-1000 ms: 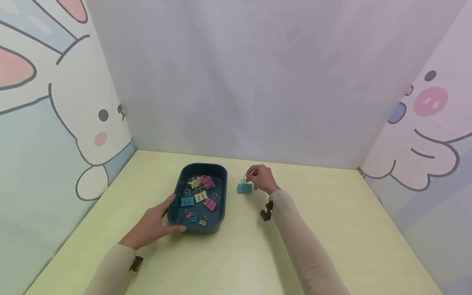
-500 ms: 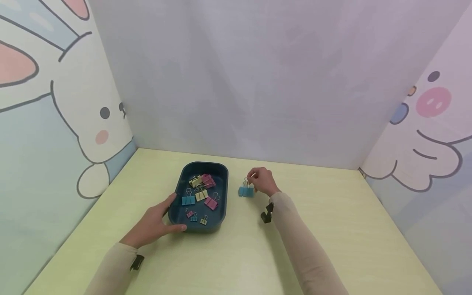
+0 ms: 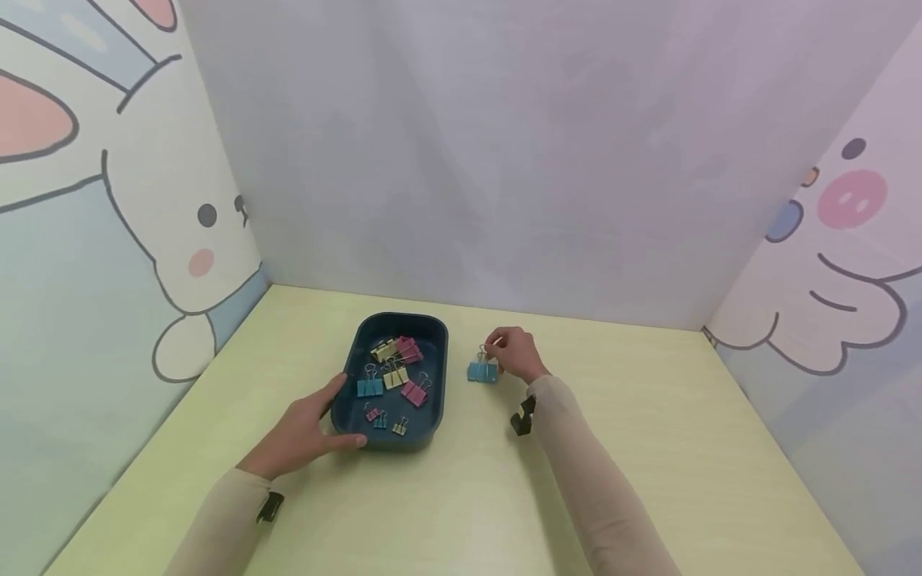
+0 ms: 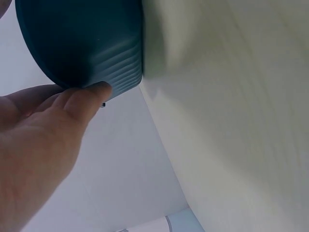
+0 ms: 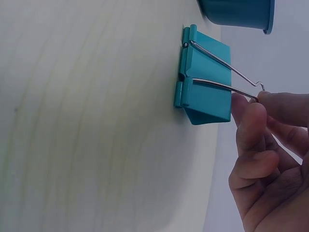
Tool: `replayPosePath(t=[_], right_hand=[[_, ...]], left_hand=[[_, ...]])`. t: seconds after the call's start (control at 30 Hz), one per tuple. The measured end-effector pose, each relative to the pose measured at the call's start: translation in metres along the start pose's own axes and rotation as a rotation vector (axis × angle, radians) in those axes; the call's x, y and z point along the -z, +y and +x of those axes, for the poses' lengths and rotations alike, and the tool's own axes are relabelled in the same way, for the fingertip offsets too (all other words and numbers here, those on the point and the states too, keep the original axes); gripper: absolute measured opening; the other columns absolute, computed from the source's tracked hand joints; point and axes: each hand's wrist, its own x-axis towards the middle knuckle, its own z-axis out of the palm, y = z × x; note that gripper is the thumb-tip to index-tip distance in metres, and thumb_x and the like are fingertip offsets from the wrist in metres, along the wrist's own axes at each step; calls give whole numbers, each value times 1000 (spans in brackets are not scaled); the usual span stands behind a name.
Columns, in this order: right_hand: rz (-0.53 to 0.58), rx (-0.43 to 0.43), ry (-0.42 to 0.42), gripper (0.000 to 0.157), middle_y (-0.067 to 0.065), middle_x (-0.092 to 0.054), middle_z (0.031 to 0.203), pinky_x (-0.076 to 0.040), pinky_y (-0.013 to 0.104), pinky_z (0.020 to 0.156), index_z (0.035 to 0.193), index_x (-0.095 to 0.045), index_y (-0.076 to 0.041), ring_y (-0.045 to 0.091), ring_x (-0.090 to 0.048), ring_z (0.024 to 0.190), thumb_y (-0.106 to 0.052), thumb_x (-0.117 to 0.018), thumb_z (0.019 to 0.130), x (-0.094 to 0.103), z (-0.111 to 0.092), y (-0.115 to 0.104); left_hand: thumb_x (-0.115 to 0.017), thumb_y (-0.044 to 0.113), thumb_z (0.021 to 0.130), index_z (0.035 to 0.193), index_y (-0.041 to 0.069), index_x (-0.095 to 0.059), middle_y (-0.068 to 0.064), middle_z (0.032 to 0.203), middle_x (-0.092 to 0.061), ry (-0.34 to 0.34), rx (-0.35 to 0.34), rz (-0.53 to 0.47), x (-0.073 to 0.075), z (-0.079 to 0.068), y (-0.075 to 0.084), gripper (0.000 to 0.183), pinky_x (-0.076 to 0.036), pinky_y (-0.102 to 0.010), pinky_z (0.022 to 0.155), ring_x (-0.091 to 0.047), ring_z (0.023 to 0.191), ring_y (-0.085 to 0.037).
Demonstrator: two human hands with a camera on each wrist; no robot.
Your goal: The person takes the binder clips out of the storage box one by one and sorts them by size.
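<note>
A dark blue tray (image 3: 441,384) rests on the table with several binder clips in it. My left hand (image 3: 298,432) holds its near left corner, thumb along the near side and fingers against the left wall. In the left wrist view, fingertips (image 4: 99,89) press the tray's ribbed outer wall (image 4: 116,67). To the right of the tray, my right hand (image 3: 515,354) pinches the wire handle of a large blue binder clip (image 3: 482,372) between thumb and fingers. The right wrist view shows this blue clip (image 5: 210,77) close to the tabletop; whether it touches, I cannot tell.
Inside the tray lie large blue (image 3: 370,388), yellow (image 3: 395,378) and pink (image 3: 414,393) binder clips, and small ones (image 3: 399,429) near its front. A grey wall (image 3: 490,200) stands behind the table (image 3: 648,416), with cartoon-printed panels at both sides.
My right hand and the blue clip have come slightly toward me since the first frame, then stayed nearly still. The left hand keeps its hold on the tray. The head view has shifted a little.
</note>
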Motion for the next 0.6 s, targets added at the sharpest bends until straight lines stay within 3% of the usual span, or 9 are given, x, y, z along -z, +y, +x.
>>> replayPosePath(t=[0.3, 0.6], right_hand=[[37, 0, 5, 13, 18, -75, 99, -50, 21, 52, 104, -70, -5, 18, -61, 50, -14, -66, 95, 5, 1, -3], [33, 59, 30, 13, 19, -75, 102, -50, 21, 47, 103, -70, -5, 13, -57, 47, -14, -65, 96, 10, 3, -19]], left_hand=[[-79, 54, 81, 159, 0, -19, -28, 163, -27, 6, 0, 17, -1, 2, -2, 113, -41, -60, 116, -35, 146, -49], [-79, 54, 80, 160, 1, -18, -27, 163, -27, 0, 7, 0, -1, 1, -2, 114, -40, -60, 116, -34, 147, -49]])
